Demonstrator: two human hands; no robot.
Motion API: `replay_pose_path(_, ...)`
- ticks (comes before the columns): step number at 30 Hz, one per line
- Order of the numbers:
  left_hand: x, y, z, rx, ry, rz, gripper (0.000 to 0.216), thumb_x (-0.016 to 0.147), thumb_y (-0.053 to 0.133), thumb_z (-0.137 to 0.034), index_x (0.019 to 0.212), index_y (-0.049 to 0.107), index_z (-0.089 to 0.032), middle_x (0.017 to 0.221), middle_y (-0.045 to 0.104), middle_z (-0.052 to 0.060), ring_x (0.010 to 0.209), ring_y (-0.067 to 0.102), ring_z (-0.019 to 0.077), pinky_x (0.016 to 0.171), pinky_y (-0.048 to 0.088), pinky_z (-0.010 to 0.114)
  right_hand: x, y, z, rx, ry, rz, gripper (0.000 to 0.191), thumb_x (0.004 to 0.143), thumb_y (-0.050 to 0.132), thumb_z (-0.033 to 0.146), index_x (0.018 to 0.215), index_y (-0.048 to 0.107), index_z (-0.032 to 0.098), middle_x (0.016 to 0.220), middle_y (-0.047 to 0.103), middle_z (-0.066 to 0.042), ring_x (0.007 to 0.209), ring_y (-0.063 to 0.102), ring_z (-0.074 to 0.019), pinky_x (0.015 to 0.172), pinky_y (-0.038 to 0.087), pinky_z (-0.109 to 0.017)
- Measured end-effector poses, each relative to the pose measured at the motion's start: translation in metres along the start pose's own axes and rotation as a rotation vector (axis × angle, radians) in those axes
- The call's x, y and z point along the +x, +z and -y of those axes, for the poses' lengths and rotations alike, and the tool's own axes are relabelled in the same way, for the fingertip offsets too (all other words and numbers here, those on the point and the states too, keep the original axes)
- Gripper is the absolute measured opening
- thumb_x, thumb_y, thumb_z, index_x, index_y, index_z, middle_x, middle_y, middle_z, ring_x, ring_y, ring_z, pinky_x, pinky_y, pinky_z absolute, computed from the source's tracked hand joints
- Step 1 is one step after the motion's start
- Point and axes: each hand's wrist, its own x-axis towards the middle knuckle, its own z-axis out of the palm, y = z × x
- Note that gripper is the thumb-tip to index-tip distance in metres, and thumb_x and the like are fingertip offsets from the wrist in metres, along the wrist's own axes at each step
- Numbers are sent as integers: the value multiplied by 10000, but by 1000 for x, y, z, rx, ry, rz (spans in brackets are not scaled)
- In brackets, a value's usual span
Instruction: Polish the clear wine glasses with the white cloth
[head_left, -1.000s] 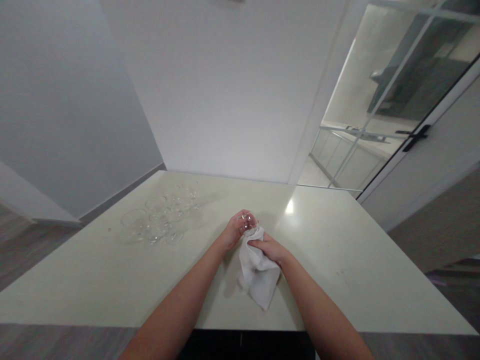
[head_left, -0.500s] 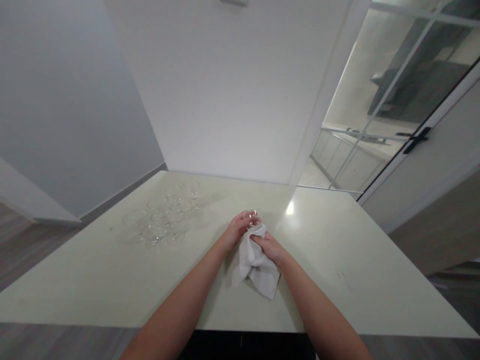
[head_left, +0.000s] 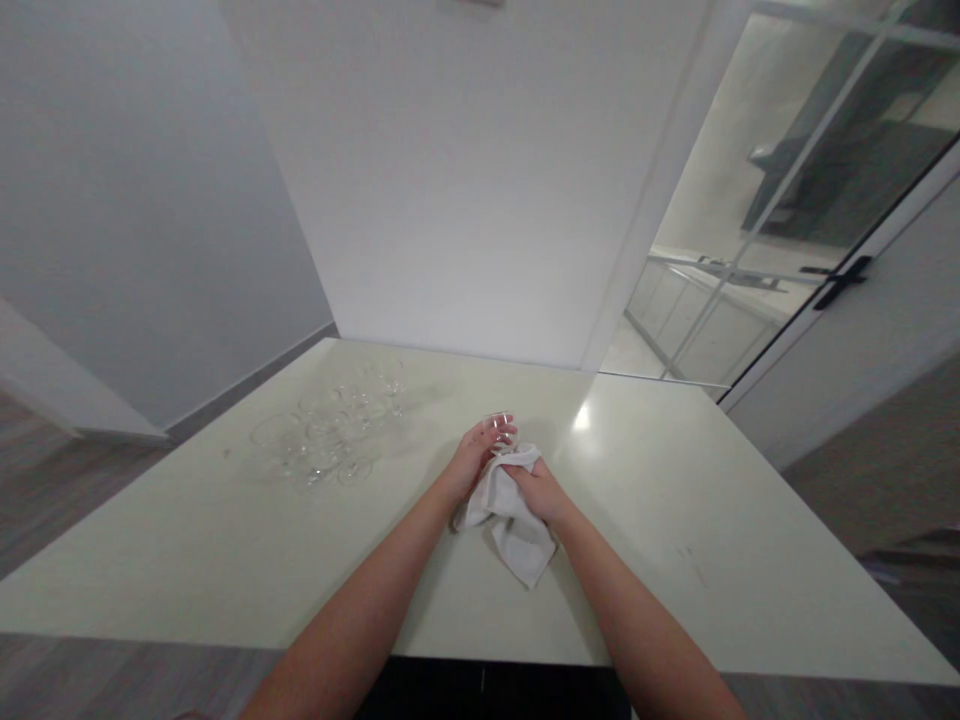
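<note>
My left hand (head_left: 472, 452) is closed around a small clear glass (head_left: 501, 430), its fingers showing through the far side. In my right hand (head_left: 538, 488) is a bunched white cloth (head_left: 517, 530), pressed against the near end of the glass. The loose part of the cloth hangs down between my forearms toward the table. The cloth hides part of the glass and some of my right fingers.
Several clear glass pieces (head_left: 330, 430) stand close together on the left of the pale table (head_left: 637, 560). A white wall (head_left: 465, 220) rises behind its far edge. At the right is a glass-paned door with a black handle (head_left: 844, 282).
The cloth has shifted a little, its hanging end swinging left and up. The glass has tilted slightly in my left hand. The whole view has turned a little.
</note>
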Motion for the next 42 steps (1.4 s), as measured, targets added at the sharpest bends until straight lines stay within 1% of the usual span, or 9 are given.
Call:
replay_pose_path(4, 0, 1, -3, 107, 86, -79, 541, 590, 827, -352, 1058, 640, -155, 925, 646, 43, 746, 591, 126, 685, 434, 233, 4, 1, 0, -287, -240, 13, 174, 776, 590, 249, 916, 668, 184, 1016, 685, -66, 1013, 593, -216, 972, 407, -375)
replay_pose_path(8, 1, -1, 1, -34, 47, -111, 504, 643, 788, -428, 1034, 606, -166, 918, 671, 58, 721, 609, 133, 683, 460, 257, 3, 0, 0, -52, -46, 16, 260, 766, 619, 297, 998, 644, 182, 972, 697, -49, 895, 620, -199, 854, 477, -346)
replay_pose_path(11, 0, -1, 0, -112, -24, -26, 521, 672, 753, -490, 1044, 605, -157, 991, 683, 105, 759, 635, 164, 712, 483, 295, 0, -1, 1, 121, 103, 45, 331, 735, 661, 332, 1037, 634, 197, 986, 702, -41, 885, 636, -204, 815, 496, -334)
replay_pose_path(17, -4, 5, -8, 30, 14, -22, 545, 629, 815, -349, 1104, 625, -159, 984, 676, 79, 786, 624, 152, 720, 471, 260, 4, 3, -3, -94, -125, -24, 245, 750, 631, 290, 978, 669, 211, 1007, 702, -31, 956, 615, -203, 934, 446, -356)
replay_pose_path(23, 8, -14, -15, -186, 74, -310, 474, 729, 693, -537, 1025, 626, -173, 1042, 652, 74, 773, 605, 117, 633, 485, 213, 19, -12, -7, 145, -91, -505, 381, 761, 594, 427, 1045, 631, 176, 1103, 679, -69, 1055, 595, -219, 984, 419, -379)
replay_pose_path(26, 14, -25, -16, -272, 73, -369, 437, 748, 679, -535, 1018, 605, -199, 1125, 631, 61, 836, 616, 102, 668, 496, 189, 23, -18, -7, 278, -49, -570, 471, 756, 583, 498, 1096, 610, 173, 1188, 651, -73, 1123, 575, -213, 1003, 414, -357)
replay_pose_path(30, 11, -21, -15, -174, 92, -234, 487, 717, 741, -449, 1117, 576, -224, 1220, 601, 77, 908, 627, 121, 706, 504, 208, 21, -9, -14, 307, 60, -319, 549, 806, 468, 610, 1089, 634, 170, 1158, 672, -80, 1116, 594, -218, 986, 440, -367)
replay_pose_path(35, -1, -3, -17, 56, 100, 69, 699, 638, 819, -288, 1253, 490, -244, 1248, 584, 123, 950, 643, 198, 752, 519, 294, 20, -6, -26, 136, 96, -337, 445, 760, 591, 498, 1063, 636, 176, 1094, 697, -75, 1028, 633, -224, 924, 473, -368)
replay_pose_path(42, -3, 4, -12, 233, 231, 43, 707, 614, 827, -224, 1236, 491, -243, 1213, 580, 121, 954, 636, 199, 791, 518, 320, 26, -18, -29, 22, -45, -372, 294, 764, 556, 341, 988, 658, 180, 1015, 710, -64, 946, 639, -211, 901, 471, -366)
